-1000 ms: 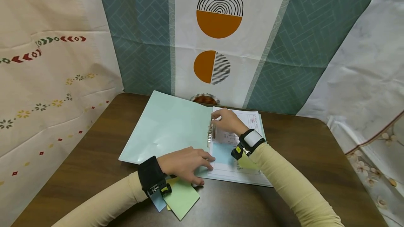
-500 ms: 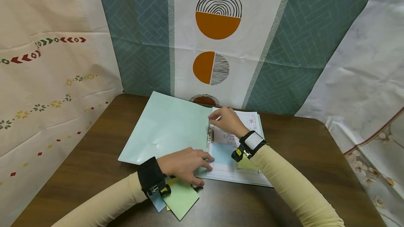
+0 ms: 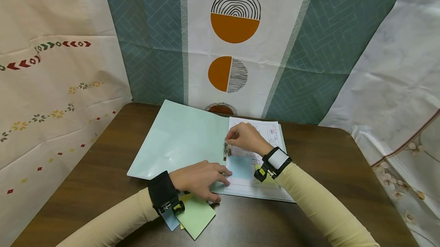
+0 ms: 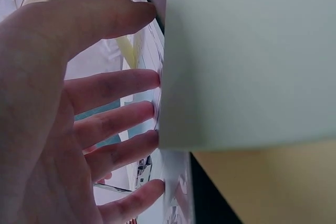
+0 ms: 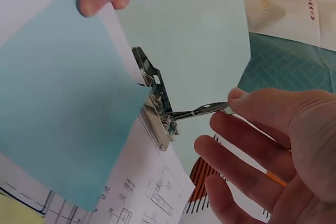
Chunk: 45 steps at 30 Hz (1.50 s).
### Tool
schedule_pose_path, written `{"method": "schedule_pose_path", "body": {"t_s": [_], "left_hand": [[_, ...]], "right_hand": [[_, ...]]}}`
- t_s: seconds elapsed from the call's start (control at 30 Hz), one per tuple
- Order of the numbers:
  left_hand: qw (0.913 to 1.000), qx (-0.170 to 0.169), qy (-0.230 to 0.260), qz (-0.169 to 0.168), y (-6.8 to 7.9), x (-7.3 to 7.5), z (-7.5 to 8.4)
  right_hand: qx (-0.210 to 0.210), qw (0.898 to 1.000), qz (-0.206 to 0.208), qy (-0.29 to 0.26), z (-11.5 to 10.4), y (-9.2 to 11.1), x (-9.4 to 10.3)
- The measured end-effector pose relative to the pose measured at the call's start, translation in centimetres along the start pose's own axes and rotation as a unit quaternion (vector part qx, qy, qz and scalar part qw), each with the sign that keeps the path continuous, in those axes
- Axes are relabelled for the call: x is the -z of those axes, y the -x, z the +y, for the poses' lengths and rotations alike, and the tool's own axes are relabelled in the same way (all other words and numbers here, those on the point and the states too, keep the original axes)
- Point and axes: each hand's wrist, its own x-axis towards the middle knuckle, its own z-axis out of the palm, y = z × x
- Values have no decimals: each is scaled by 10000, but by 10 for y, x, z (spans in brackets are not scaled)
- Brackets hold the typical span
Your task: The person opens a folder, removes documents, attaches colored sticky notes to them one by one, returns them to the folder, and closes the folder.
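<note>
A pale green folder (image 3: 185, 136) lies spread on the table, with printed sheets (image 3: 252, 191) on its right side. At the fold sits a metal lever clip (image 5: 156, 116). Its lever (image 5: 202, 110) sticks out between the thumb and index finger of my right hand (image 3: 245, 138), which pinches the tip; the other fingers are loosely bent. My left hand (image 3: 201, 180) rests with spread fingers at the lower left corner of the sheets, fingertips by a light blue sticky note (image 3: 239, 167). A yellow-green note (image 3: 269, 176) on the sheets is partly hidden by the right wrist camera.
A green sticky pad (image 3: 197, 216), over a blue pad (image 3: 170, 219) and a bit of yellow, lies on the table below my left wrist. The brown table (image 3: 330, 155) meets patterned cloths at its back and sides, including a green one (image 3: 154, 41).
My right hand has come down along the clip toward me, bringing the lever with it. The left hand holds its place; the head view has shifted slightly.
</note>
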Motion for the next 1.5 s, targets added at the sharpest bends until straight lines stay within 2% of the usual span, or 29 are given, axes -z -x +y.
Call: {"method": "schedule_pose_path", "body": {"t_s": [0.2,0.47,0.77,1.0,1.3,1.5], "left_hand": [[9999,29,99,-32,1,0,-1],[9998,30,190,-58,1,-1,-1],[9995,52,307,-65,2,-1,-2],[9992,102,375,-124,1,1,0],[9986,235,411,-216,0,2,1],[9986,213,425,-215,0,1,0]], "right_hand": [[358,9990,32,270,-3,7,-7],[594,9970,21,503,-6,8,-8],[434,9960,-749,238,-7,-6,0],[86,9940,-1085,116,-7,-13,3],[19,9859,-1652,260,-8,-20,9],[107,9828,-1814,316,-10,-22,4]]}}
